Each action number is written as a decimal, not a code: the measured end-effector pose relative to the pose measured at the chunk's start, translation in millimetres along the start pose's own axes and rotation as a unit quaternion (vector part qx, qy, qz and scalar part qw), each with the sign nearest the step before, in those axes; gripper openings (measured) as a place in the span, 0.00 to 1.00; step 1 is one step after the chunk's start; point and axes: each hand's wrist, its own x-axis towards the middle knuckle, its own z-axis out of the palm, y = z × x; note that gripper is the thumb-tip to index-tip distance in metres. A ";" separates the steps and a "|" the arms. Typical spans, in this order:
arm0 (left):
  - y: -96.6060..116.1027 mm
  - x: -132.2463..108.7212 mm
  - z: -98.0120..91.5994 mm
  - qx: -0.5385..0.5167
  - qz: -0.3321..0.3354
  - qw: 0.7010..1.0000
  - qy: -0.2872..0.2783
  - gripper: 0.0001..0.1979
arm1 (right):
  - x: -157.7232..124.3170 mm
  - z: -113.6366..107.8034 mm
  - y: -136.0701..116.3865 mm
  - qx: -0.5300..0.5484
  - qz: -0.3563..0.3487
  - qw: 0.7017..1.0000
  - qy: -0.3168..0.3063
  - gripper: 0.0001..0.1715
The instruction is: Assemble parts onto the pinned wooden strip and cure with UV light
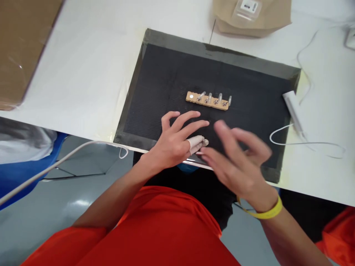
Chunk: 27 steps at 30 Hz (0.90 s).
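My left hand (174, 146) is over the front edge of the black mat (163, 81), palm down, with its fingers spread. A pale finger cover (195, 143) wraps its index finger, wrinkled and bunched at the tip. My right hand (240, 162), slightly blurred, reaches in from the right with its fingers apart. One of its lower fingertips is close to the covered finger; I cannot tell whether they touch. Beyond both hands, a tan notched strip (206, 100) lies on the mat. Several small clear tube-like pieces (220, 96) stand or lean on it, with metallic bits at their bases.
A brown paper bag (266, 18) with a clear plastic box (246, 11) stands at the back. To the right lies a white stick-shaped device (293, 111) with a cable. Brown cardboard (24, 48) covers the far left. A white cable (55, 160) crosses the table's front edge.
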 end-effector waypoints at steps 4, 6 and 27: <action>-0.5 1.8 -0.7 0.004 0.000 1.000 -0.002 0.04 | -5.6 2.0 -1.7 -0.025 0.057 0.998 0.025 0.14; -0.7 2.2 -0.9 0.005 0.003 1.000 -0.002 0.05 | -8.2 3.8 -4.0 -0.009 -0.019 1.000 -0.009 0.16; -2.8 2.1 -2.0 -0.030 -0.009 0.999 -0.009 0.06 | -7.5 3.7 -0.2 -0.011 0.080 0.996 0.029 0.15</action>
